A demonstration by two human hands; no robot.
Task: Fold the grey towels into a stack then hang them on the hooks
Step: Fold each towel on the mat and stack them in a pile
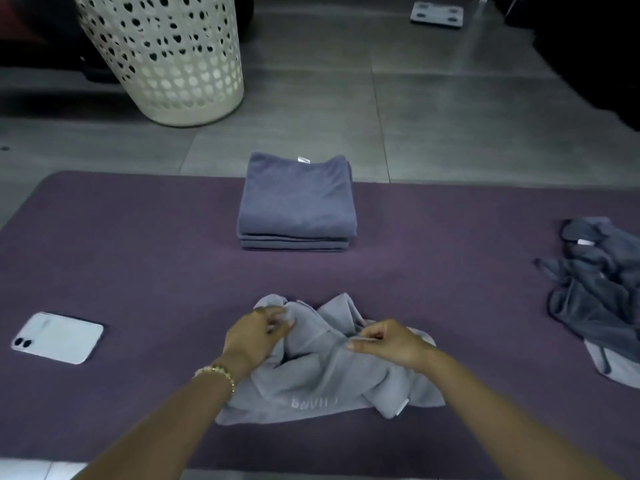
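Observation:
A crumpled light grey towel (329, 372) lies on the purple mat (138, 258) just in front of me. My left hand (254, 336), with a bead bracelet at the wrist, pinches a bunched edge of it at the upper left. My right hand (388, 342) pinches another edge of the same towel near its middle right. Beyond them, at the mat's far edge, sits a neat stack of folded grey towels (298, 202). A heap of unfolded darker grey towels (599, 292) lies at the right edge of the mat.
A white phone (57, 337) lies face down on the mat's left side. A cream perforated laundry basket (166, 57) stands on the tiled floor at the back left. A bathroom scale (437, 13) lies on the floor at the far right.

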